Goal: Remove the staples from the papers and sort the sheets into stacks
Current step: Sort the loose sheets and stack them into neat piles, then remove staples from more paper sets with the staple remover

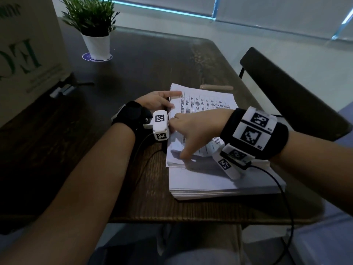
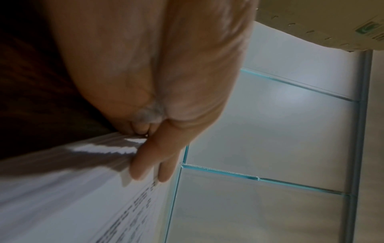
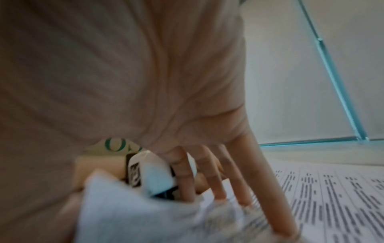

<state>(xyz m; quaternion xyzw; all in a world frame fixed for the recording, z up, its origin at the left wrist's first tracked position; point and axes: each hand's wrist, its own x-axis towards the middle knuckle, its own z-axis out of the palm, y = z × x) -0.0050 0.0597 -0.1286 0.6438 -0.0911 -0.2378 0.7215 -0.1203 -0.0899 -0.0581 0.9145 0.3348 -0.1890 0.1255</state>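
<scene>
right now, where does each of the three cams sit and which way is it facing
Head: worn on the head, looking down at the table; shows both forearms, the left hand and right hand on the printed papers.
Left wrist: looks along the left palm to fingers at the papers' edge.
Right wrist: looks along the right palm to fingers on the sheets.
Shared: every view shows the papers.
</scene>
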